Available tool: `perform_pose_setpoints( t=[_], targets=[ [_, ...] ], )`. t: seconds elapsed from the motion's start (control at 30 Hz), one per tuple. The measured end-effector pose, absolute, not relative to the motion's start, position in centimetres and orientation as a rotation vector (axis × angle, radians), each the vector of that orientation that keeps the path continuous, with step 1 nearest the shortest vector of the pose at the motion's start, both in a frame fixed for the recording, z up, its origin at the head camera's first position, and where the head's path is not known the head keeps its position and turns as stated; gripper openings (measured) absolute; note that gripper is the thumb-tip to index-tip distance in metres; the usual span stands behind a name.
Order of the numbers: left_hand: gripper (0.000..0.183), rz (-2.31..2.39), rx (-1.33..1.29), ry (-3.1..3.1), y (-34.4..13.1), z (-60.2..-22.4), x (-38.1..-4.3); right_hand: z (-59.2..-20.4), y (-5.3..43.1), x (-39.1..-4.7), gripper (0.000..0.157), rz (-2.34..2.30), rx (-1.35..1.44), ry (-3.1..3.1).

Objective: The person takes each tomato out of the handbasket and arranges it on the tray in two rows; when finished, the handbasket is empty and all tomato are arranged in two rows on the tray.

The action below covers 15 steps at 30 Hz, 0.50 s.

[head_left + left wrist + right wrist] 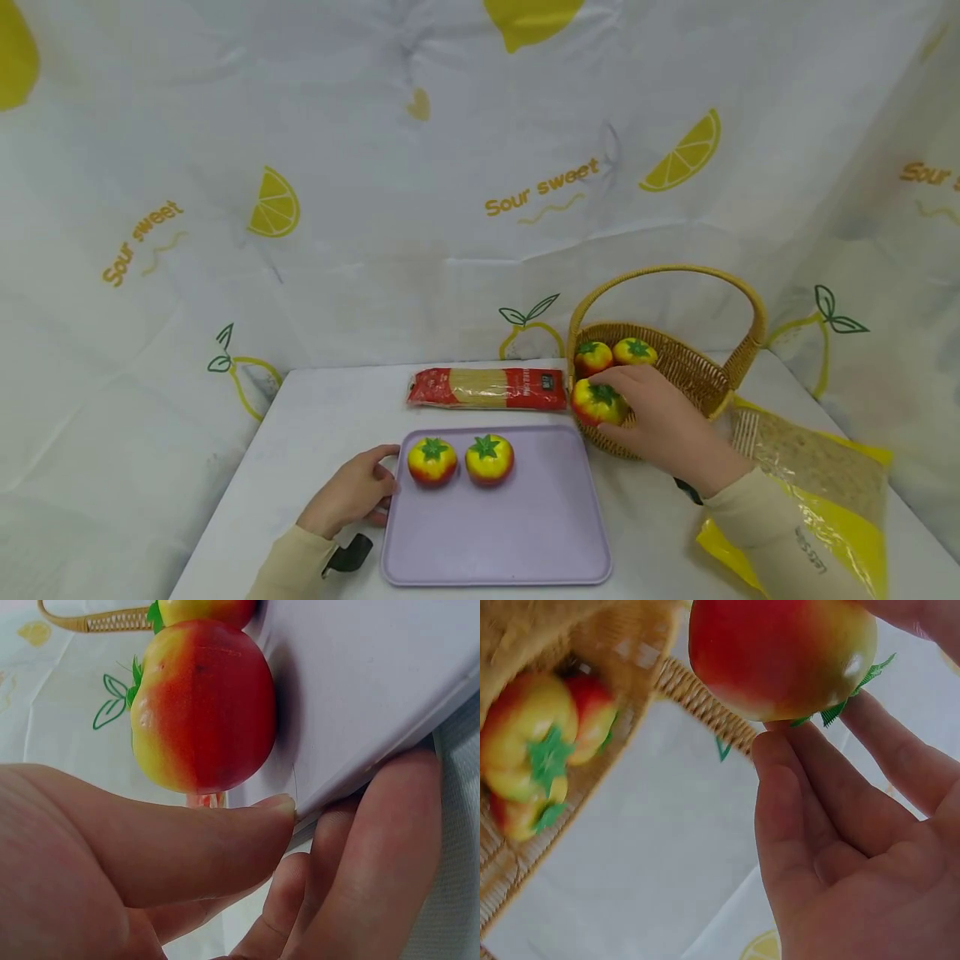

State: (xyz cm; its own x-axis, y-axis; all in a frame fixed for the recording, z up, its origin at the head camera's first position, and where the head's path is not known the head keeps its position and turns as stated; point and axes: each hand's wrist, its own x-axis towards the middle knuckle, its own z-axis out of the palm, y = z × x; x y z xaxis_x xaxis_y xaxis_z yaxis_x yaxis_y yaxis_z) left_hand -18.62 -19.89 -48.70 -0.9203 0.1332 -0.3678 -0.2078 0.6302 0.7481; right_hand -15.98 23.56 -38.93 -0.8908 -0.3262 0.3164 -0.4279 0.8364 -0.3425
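Two hands at a worktop, in head and wrist views. The right hand pinches a red-and-yellow tomato between thumb and fingers, at the near left side of a wicker basket; whether the fruit touches the wicker cannot be told. Three further tomatoes lie inside the basket, as the right wrist view shows. The left hand grips the left edge of a lilac tray, thumb at the rim, fingers curled below it. Near the tray's far left corner, a left tomato and a right tomato sit slightly apart, green calyces upward. Beyond the tray lies a red-ended noodle packet; near the basket, a yellow bag, partly covered by the right sleeve
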Motion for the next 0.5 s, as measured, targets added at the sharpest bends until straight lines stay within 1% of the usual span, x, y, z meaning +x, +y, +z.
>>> perform_pose_setpoints(
  t=[0.27,0.5],
  targets=[
    [0.06,1.207,-0.057,2.464,-19.8,-48.7,-18.7,-41.3,19.6,-15.0,0.055,0.717,0.504,-2.899],
    [0.059,1.219,-0.042,2.474,-19.9,-48.7,-18.5,-43.1,17.8,-14.8,0.054,0.786,0.426,-2.983]
  ],
)
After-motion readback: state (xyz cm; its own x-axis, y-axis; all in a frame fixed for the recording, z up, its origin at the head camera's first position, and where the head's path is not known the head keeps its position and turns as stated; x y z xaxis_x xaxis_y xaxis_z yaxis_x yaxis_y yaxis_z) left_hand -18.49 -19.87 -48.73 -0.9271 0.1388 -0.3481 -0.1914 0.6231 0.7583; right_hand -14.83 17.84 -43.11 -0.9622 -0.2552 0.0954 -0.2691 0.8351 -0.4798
